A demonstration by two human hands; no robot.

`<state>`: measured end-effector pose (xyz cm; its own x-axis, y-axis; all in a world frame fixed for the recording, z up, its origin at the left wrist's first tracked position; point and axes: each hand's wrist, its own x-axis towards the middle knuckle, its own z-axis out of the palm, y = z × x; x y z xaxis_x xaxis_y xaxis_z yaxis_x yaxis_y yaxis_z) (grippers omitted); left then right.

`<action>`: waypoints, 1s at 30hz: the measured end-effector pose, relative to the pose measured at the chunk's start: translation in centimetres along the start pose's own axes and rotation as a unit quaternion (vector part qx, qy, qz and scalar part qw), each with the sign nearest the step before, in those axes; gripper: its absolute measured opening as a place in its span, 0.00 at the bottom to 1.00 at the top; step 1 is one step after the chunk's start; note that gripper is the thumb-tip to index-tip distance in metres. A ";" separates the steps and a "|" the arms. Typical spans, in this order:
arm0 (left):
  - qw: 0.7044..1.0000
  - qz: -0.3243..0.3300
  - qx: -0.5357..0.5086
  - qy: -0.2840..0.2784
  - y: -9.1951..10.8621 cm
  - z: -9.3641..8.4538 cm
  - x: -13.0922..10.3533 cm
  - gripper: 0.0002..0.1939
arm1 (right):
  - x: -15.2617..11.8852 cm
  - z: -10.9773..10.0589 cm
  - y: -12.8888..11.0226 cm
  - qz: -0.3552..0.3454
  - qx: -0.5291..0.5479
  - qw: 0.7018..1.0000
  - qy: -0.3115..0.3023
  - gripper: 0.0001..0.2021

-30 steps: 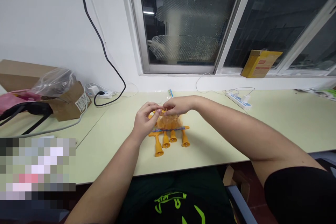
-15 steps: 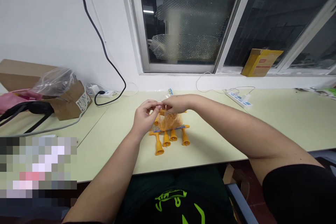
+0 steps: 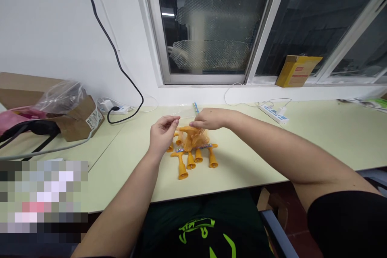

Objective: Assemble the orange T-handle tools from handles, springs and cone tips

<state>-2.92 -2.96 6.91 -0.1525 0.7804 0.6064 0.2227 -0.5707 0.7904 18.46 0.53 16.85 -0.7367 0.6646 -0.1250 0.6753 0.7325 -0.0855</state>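
Observation:
My left hand [image 3: 163, 132] is closed, thumb and fingertips pinched at the edge of a thin clear plastic bag [image 3: 181, 110]. Fingers curled down, my right hand [image 3: 211, 119] grips at the top of the plastic packaging; its fingertips are partly hidden. Directly below lies a heap of orange plastic pieces [image 3: 193, 141], partly under clear film with a printed blue strip [image 3: 207, 146]. Several orange bell-shaped pieces with crossbar tops, such as the front one [image 3: 182, 169], lie on the table nearer to me. Another patterned strip [image 3: 196, 108] shows behind my right hand.
The pale table [image 3: 127, 169] runs along the wall under a window. A cardboard box [image 3: 78, 123] with plastic wrap stands at the left, beside a black cable [image 3: 116, 48]. A power strip [image 3: 273, 113] lies at the right rear; a yellow box [image 3: 298, 71] leans on the sill.
My hands have moved apart: the left has shifted slightly left, the right slightly right. More of the orange pieces and of the clear film behind them now shows.

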 end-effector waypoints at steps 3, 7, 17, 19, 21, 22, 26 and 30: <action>1.000 -0.008 -0.010 -0.013 -0.3 -0.1 0.5 0.14 | -1.2 -0.2 0.8 0.010 -0.020 1.000 -0.001 0.20; 0.998 0.019 -0.041 -0.054 -0.5 0.1 1.2 0.23 | -2.1 0.2 1.5 -0.022 -0.098 0.991 0.086 0.08; 0.994 0.054 -0.086 0.037 1.1 1.0 2.1 0.24 | -4.2 1.6 2.0 -0.067 0.092 0.923 0.368 0.06; 0.991 0.077 -0.100 0.043 1.9 1.1 1.9 0.28 | -4.6 2.7 1.8 -0.039 0.107 0.888 0.446 0.08; 0.987 0.097 -0.119 0.052 2.9 1.3 1.4 0.31 | -4.8 4.2 1.3 0.003 0.143 0.849 0.509 0.10; 0.984 0.103 -0.132 0.053 3.5 1.5 1.2 0.32 | -4.8 5.1 1.1 0.022 0.178 0.827 0.533 0.10; 0.976 0.100 -0.191 0.034 5.3 2.6 0.3 0.30 | -4.3 9.2 0.1 0.020 0.419 0.728 0.543 0.22; 0.962 0.079 -0.261 0.029 5.9 3.3 -0.1 0.30 | -3.9 12.8 -0.5 -0.009 0.630 0.639 0.441 0.43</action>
<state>1.58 -5.56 11.25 -0.2132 0.6668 0.7141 -0.2630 -0.7431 0.6153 21.44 -4.33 4.71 -0.1018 0.8893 0.4459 -0.2518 0.4106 -0.8763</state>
